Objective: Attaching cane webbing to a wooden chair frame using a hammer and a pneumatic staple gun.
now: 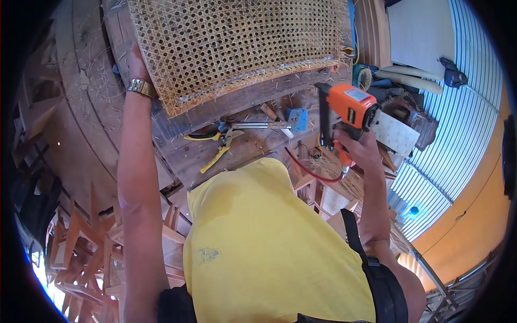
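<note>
A woven cane panel [242, 43] on a wooden frame lies across the workbench [177, 153], with frayed cane ends along its near edge. My left hand [138, 65], below a metal wristwatch, grips the panel's left edge; its fingers are partly hidden there. In my right hand [360, 146] is an orange and black pneumatic staple gun [350, 107], held by its handle to the right of the panel's near corner and apart from it. A red air hose [312, 173] curves from the gun's lower end.
Yellow-handled pruning shears [221, 144] lie on the bench beside a metal-shafted tool [253, 125] and a blue block [297, 119]. Cane scraps are scattered about. Wooden chair frames [81, 247] stand at lower left. Corrugated metal sheeting [431, 161] rises at right.
</note>
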{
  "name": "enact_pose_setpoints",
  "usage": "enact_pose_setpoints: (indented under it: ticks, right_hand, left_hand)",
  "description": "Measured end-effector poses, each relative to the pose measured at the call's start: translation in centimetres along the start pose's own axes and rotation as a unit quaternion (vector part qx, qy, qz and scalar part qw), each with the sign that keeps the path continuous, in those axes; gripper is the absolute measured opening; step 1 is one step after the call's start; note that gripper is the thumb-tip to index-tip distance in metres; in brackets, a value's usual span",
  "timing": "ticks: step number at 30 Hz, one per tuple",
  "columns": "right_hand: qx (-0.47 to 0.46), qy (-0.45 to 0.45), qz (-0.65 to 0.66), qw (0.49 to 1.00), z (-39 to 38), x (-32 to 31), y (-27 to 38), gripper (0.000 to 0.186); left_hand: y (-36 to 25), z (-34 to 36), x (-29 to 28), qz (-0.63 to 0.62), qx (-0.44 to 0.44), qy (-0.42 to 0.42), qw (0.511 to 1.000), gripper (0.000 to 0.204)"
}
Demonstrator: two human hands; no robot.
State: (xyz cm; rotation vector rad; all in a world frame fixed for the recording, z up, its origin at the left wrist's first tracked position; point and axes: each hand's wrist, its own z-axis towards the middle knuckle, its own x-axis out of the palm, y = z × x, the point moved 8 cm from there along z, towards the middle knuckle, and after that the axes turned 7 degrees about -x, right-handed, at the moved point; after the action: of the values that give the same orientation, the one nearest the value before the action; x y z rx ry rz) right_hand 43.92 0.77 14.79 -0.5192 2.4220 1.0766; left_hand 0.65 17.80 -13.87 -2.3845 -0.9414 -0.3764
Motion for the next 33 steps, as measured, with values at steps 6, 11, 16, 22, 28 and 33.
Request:
enact_pose_setpoints:
  ticks: [6, 11, 16, 22, 28, 33]
  right_hand:
    - [-0.108, 0.061, -0.089, 0.988, 2.9, 6.3, 7.7, 0.028]
    - [0.013, 0.081, -0.102, 0.991, 5.0, 8.0, 7.6, 0.029]
    - [0.046, 0.092, -0.094, 0.990, 5.6, 8.3, 7.8, 0.028]
    - [0.039, 0.107, -0.088, 0.990, 6.0, 8.6, 8.1, 0.027]
    - [0.053, 0.116, -0.102, 0.987, 6.5, 8.4, 7.7, 0.025]
    - [-0.064, 0.122, -0.098, 0.986, 6.6, 8.7, 9.2, 0.024]
  left_hand:
    - [-0.2, -0.8, 1.2, -0.023, 0.004, 0.032, 0.999, 0.057]
    - [-0.2, -2.7, 2.7, -0.034, -0.025, 0.042, 0.998, 0.058]
    - [-0.9, -3.8, 3.4, -0.008, 0.000, 0.037, 0.999, 0.061]
    - [-0.6, -2.5, 3.1, -0.065, -0.014, 0.041, 0.997, 0.054]
    - [-0.8, -2.0, 2.7, -0.043, 0.006, 0.044, 0.998, 0.051]
    - [-0.8, -2.3, 2.7, -0.053, 0.004, 0.031, 0.998, 0.050]
